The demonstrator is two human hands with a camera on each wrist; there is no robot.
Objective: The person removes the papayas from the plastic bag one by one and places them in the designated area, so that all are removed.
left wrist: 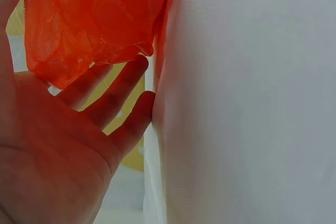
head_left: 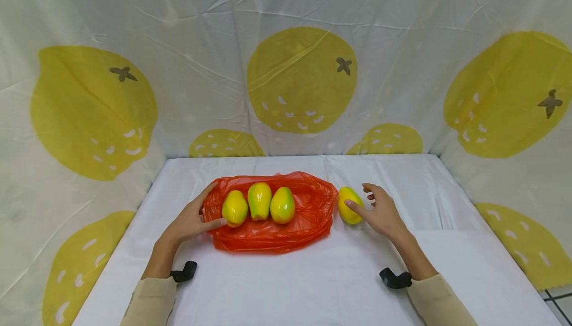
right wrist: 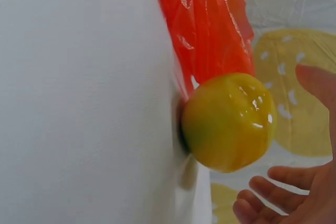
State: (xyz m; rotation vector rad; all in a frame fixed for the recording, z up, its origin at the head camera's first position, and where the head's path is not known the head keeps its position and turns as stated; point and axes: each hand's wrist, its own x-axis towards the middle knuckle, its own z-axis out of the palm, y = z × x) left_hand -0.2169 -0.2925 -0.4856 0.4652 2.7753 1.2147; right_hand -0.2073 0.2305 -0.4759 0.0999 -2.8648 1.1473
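A red plastic bag (head_left: 308, 211) lies spread on the table. Three glossy yellow-green mango-shaped fruits (head_left: 259, 201) rest on it in a row. My left hand (head_left: 189, 220) is at the bag's left end, fingers loosely extended beside the red plastic; its fingertips lie by the bag's edge in the left wrist view. Just off the bag's right end lies another yellow fruit (right wrist: 228, 123). My right hand (head_left: 380, 212) is spread around that fruit, thumb in front of it in the head view. The right wrist view shows a gap between the fruit and the fingers.
A white cloth (head_left: 286, 286) covers the table. Curtains with printed yellow lemons (head_left: 301, 80) stand behind and at both sides. A black device (head_left: 184, 271) is worn on the left wrist, and another black device (head_left: 395, 279) on the right.
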